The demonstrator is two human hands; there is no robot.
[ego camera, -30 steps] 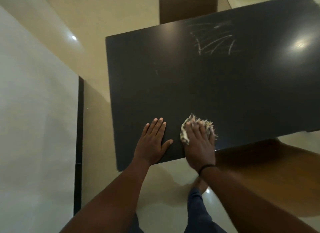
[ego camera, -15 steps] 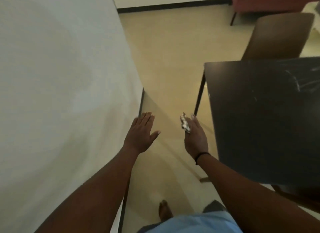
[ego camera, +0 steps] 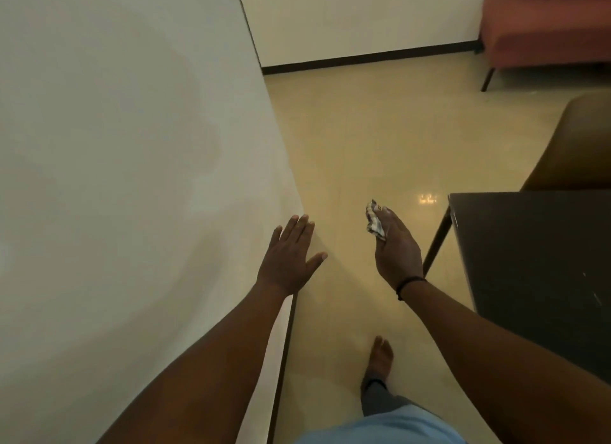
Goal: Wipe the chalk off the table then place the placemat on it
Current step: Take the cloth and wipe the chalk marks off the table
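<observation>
Now, left hand point(ego camera: 288, 258): fingers straight and spread, holding nothing, in front of the pale wall point(ego camera: 132, 146).
Right hand point(ego camera: 395, 250): grasping a crumpled cloth point(ego camera: 374, 222) at its fingertips, raised over the tiled floor point(ego camera: 380, 139).
Table point(ego camera: 542, 265): dark top at the right edge, faint chalk flecks, apart from both hands.
Beyond: brown chair point(ego camera: 575, 146), red sofa point(ego camera: 545, 24).
Below: bare foot point(ego camera: 380, 357).

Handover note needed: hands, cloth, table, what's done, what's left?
Left hand: open, fingers spread, holding nothing, over the floor beside the wall.
Right hand: holds the cloth, off the table.
Table: only its left part shows, at right; faint marks near the frame edge.
Done: cannot confirm the wipe from this view.
Left: check for chalk, finish wiping, lay the placemat, which is not in view.
</observation>
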